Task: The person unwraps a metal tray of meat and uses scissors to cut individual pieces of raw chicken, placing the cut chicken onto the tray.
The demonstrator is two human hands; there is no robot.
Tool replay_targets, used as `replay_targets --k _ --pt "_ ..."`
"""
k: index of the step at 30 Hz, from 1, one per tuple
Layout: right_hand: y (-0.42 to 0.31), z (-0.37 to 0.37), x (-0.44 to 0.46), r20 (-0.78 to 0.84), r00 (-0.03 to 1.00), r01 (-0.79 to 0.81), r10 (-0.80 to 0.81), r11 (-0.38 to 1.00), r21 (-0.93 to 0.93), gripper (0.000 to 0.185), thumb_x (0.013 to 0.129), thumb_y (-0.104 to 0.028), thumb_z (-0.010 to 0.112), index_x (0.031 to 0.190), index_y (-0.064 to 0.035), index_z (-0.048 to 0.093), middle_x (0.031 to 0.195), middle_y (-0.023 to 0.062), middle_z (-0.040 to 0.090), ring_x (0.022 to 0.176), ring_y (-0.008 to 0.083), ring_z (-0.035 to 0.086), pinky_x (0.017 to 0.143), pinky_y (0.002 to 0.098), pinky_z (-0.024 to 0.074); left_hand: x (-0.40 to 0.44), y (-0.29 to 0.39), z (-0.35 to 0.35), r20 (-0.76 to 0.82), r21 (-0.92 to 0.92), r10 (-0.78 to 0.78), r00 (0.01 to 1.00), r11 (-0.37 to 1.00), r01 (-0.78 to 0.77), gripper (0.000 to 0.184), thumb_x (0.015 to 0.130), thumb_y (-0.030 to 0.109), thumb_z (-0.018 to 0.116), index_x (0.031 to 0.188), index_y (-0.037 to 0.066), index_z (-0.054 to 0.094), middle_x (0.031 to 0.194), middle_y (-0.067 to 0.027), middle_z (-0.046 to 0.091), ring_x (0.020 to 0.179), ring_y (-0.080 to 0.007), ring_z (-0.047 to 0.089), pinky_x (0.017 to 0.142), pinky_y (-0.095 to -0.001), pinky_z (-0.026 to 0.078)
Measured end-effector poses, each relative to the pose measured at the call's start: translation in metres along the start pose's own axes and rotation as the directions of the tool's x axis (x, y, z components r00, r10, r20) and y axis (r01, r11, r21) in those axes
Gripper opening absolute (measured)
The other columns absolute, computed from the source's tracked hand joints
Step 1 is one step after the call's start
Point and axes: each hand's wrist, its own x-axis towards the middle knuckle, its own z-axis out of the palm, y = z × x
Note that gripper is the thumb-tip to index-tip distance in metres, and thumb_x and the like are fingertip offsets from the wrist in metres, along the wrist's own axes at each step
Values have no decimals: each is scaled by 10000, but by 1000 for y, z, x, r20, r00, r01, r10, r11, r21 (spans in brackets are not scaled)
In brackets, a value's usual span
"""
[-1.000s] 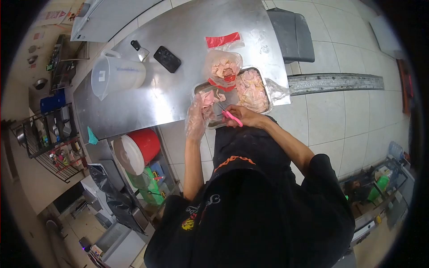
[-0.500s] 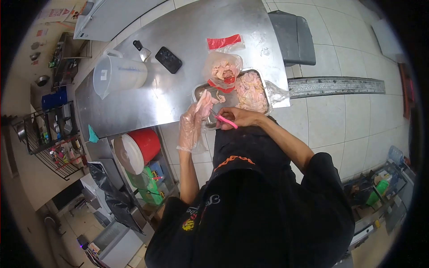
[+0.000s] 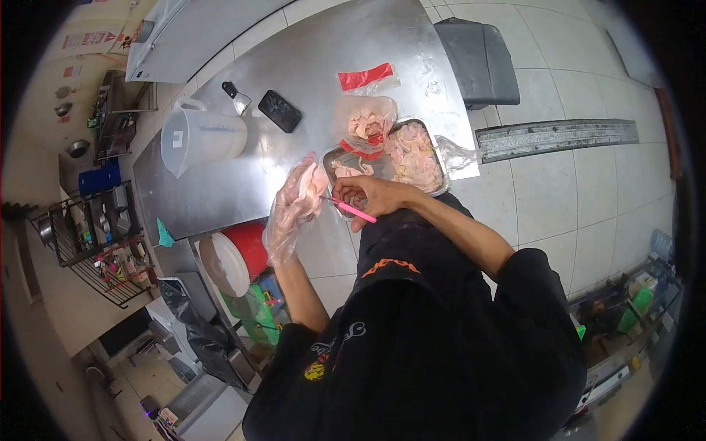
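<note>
Head view, raw meat (image 3: 314, 181) is gripped by gloved left hand (image 3: 289, 209), pink-handled scissors (image 3: 357, 212) are gripped by right hand (image 3: 373, 195)

The scissors (image 3: 354, 211) are showing bright pink grips; the meat (image 3: 312, 184) beside them is looking pale pink. By the near edge of the silver-grey tabletop (image 3: 294, 51), a silver tray (image 3: 335, 156) is showing pink pieces (image 3: 413, 154) mottled with cream. A clear bag (image 3: 386, 109) is bearing red bands; a plastic strip (image 3: 365, 77) is showing red. Near the left edge, a whitish jug (image 3: 209, 143) is carrying blue markings. A phone (image 3: 280, 112) and a shirt (image 3: 426, 353) are both showing black.
</note>
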Motion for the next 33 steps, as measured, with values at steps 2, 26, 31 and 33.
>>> replay_targets --k 2,26,31,33 --pt "-15 4 2 35 997 -70 70 998 -9 639 612 -148 899 1094 -58 489 958 4 548 891 108 524 817 272 426 1 -1 -8 76 -126 32 997 992 -22 772 747 271 706 1386 -30 395 961 -55 563 634 -65 480 562 -206 388" --pt "-13 27 4 96 994 36 -53 984 173 512 791 -254 796 1144 -45 489 1036 48 567 946 136 541 819 284 468 -20 64 6 -205 571 321 925 806 -154 126 936 72 433 1056 35 444 743 -58 492 652 -116 434 594 -272 406" --pt "-24 66 34 -18 977 204 -211 917 343 454 848 -254 740 1148 -49 468 1047 48 569 959 118 540 808 269 472 -26 64 25 -191 907 496 847 419 -41 207 902 138 466 936 -30 583 713 -190 512 605 -268 488 607 -395 428" --pt "-28 73 42 -145 981 179 -127 877 445 672 748 -423 805 1202 -68 458 1107 51 552 1003 147 514 891 310 428 -37 61 32 -237 901 501 832 433 -4 282 928 195 451 913 -48 594 726 -187 541 643 -270 535 629 -388 433"
